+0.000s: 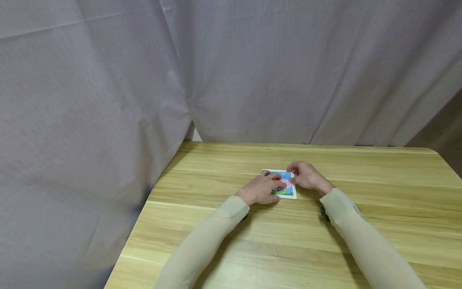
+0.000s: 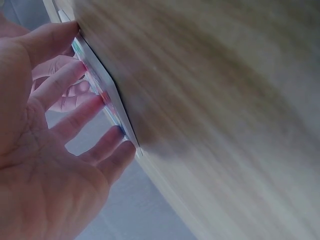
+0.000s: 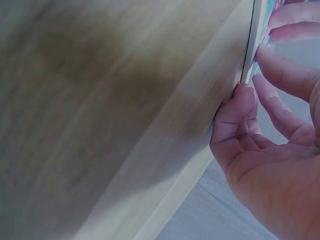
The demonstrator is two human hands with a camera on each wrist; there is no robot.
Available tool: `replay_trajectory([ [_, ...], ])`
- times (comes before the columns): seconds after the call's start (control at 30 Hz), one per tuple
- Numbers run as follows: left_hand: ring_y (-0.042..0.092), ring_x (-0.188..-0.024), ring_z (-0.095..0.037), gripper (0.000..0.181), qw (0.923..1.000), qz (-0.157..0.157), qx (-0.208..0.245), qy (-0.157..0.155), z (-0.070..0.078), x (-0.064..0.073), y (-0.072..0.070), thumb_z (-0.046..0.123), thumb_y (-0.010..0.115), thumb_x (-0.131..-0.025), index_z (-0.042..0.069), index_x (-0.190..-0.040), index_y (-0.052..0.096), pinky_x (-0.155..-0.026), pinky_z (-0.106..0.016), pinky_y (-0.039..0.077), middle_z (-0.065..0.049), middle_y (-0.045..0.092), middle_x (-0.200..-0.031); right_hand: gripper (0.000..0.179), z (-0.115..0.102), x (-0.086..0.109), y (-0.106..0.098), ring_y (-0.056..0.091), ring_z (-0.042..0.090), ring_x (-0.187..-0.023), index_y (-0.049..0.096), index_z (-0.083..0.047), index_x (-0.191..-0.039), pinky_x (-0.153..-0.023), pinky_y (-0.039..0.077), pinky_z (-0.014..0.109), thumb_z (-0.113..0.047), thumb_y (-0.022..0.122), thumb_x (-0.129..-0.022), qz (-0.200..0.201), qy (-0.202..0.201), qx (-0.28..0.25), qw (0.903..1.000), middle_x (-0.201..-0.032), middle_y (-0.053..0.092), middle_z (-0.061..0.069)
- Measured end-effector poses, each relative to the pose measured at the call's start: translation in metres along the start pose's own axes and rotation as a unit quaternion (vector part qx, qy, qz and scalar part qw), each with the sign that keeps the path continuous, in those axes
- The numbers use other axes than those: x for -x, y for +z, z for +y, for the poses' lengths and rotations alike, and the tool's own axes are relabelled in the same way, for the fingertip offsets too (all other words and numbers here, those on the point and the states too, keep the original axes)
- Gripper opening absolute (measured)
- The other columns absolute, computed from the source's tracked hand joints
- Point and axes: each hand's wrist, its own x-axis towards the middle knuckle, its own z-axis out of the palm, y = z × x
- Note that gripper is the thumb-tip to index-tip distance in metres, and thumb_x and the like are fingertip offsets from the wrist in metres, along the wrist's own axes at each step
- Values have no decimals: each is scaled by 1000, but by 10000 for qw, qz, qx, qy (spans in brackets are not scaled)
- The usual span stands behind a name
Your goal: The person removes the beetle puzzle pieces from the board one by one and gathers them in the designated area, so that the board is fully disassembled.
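Observation:
A small flat picture board (image 1: pixel 290 192) with a white border lies on the wooden table. Its picture shows a pink cartoon pig on blue and green. My left hand (image 1: pixel 260 188) reaches over it from the left, fingers spread, hiding part of the picture. In the left wrist view its fingertips (image 2: pixel 97 102) rest on the board's face, with the thumb near one edge. At the right edge, my right hand (image 1: pixel 307 176) grips the board's border. The right wrist view shows its thumb (image 3: pixel 282 72) on the face and curled fingers against the side and tabletop.
The wooden table (image 1: pixel 361 192) extends around the board, with its left edge running diagonally towards me. Grey curtains (image 1: pixel 252 72) hang behind the far edge and down the left side. Both forearms wear light sleeves (image 1: pixel 205 237).

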Motion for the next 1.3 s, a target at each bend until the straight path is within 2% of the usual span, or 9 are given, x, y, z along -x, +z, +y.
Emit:
replay_trajectory([
  [0.4, 40, -158, -31, 55, 10000, -33, 75, -30, 0, -2, 1, 41, 70, -107, 33, -160, 57, -131, -40, 41, 3, 43, -174, 20, 0, -2, 0, 55, 24, -86, 69, 6, -107, -76, 43, 30, 5, 76, -88, -70, -191, -115, 9997, -90, 62, 14],
  [0.73, 42, -157, -32, 54, 10000, 49, -42, 39, -1, -2, 0, 40, 70, -106, 31, -158, 59, -132, -39, 40, 1, 46, -172, 31, 1, -4, -1, 57, 23, -85, 72, 10, -115, -75, 44, 29, 0, 81, -86, 109, 9, 6, 9999, -89, 63, 13],
  [0.93, 41, -158, -32, 54, 10000, 20, -3, 13, -1, -2, 0, 39, 69, -107, 31, -159, 59, -132, -39, 41, 1, 46, -173, 26, 0, -5, -1, 57, 23, -85, 74, 8, -110, -74, 44, 29, 1, 78, -85, 87, 188, 16, 9998, -90, 65, 12],
  [1.07, 40, -158, -32, 54, 10000, -20, 14, -21, -1, -1, 0, 38, 69, -107, 32, -160, 58, -132, -39, 40, 1, 45, -174, 22, 1, -6, 0, 57, 22, -83, 74, 8, -107, -73, 44, 29, 3, 76, -85, -2, 153, -64, 9999, -88, 64, 12],
  [1.3, 39, -159, -30, 55, 9999, -86, 65, -57, -1, 2, -1, 40, 69, -108, 32, -160, 57, -133, -38, 39, 2, 42, -175, 37, 0, -2, 1, 58, 26, -89, 72, 11, -123, -77, 46, 31, -4, 82, -91, 90, -69, 219, 9997, -99, 66, 18],
])
